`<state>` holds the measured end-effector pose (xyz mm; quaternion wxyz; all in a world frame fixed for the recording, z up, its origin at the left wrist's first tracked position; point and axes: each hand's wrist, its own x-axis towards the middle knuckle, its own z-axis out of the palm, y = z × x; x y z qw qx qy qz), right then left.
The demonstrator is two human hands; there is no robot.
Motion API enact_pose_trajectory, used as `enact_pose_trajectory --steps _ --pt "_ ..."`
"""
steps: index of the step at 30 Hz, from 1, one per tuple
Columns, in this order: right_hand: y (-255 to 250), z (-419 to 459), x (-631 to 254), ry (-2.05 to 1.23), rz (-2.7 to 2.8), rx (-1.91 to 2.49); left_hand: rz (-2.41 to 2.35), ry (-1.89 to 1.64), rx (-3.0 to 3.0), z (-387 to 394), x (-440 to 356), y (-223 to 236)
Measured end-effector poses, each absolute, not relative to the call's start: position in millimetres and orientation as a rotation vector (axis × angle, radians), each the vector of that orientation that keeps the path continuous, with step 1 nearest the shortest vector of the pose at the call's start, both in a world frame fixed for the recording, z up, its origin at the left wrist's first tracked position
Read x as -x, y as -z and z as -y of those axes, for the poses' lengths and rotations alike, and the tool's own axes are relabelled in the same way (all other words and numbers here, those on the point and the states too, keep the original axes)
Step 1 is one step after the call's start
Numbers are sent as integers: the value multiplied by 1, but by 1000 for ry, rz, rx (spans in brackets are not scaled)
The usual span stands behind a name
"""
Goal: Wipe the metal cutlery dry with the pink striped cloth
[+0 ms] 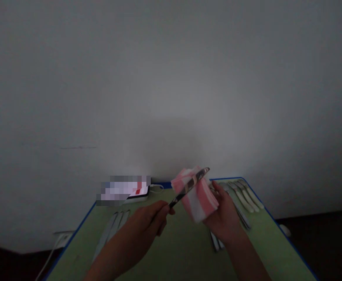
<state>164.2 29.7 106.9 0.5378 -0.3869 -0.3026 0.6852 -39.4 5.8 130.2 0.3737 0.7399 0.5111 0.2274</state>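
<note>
My left hand is closed round the handle of a table knife, whose blade points up and to the right. The blade lies against a pink and white striped cloth. My right hand grips that cloth from below, holding it up above the green table.
Several knives lie on the table at the left. Forks with pale handles lie at the far right corner, and more cutlery sits under my right hand. A phone on a charging cable rests at the table's far edge by the white wall.
</note>
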Motion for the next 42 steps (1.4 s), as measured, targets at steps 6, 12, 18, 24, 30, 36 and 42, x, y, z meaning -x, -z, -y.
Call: enact_pose_trajectory --steps 6,12,18,24,30,36,42 --pt "-108 -33 -164 -1577 677 973 -1349 -509 -1935 -6 43 -129" --pt "-102 -42 -175 -1519 419 982 -1437 -505 -1872 -9 60 -118" --pt "-99 -43 -182 -1598 535 1045 -1394 -469 -1890 -11 59 -130" --pt "-100 -40 -180 -1566 773 1042 -1378 -386 -1908 -7 54 -136" --pt "-96 -40 -180 -1612 543 852 -1428 -476 -1978 -3 46 -139" --pt "-94 -31 -171 -1484 695 1012 -1465 -511 -2030 1 43 -149" --pt "-89 -27 -167 -1412 960 1134 -1477 -505 -2035 2 45 -150"
